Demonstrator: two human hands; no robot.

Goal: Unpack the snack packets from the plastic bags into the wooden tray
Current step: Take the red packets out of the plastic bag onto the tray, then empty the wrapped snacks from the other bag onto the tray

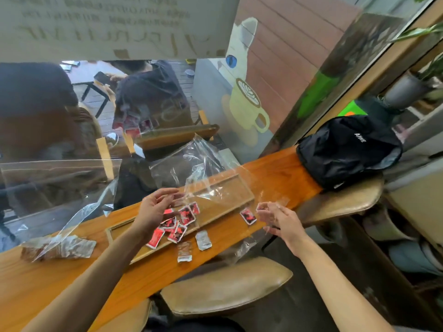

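snack packets (176,222) were mostly already out, so this looked well past the halfway mark to me. starting at the hands: the left hand (153,209) had its fingers curled round the lower edge of a clear plastic bag (211,185), which stood up loose and crumpled over the wooden tray (230,207). the right hand (279,219) was over the counter edge with fingers loosely bent, and there was some clear film and maybe one red packet right at its fingertips, but honestly i couldn't tell if it was pinching anything or just hovering, too blurry.

moving outward, a cluster of red packets sat in the middle of the tray right under the left hand, overlapping each other. not everything made it in though: one red packet (248,216) lay on the wooden counter (36,283) just past the tray's near edge by the right hand, and two silvery packets (203,240) lay on the counter in front of the tray.

further left, another plastic bag (60,245) lay crumpled flat on the counter, looked emptied as far as i could see. a black backpack (347,149) sat on a stool at the far right.

so my read: the bags seemed about done, what was left was scooping the strays into the tray and ditching the held bag.
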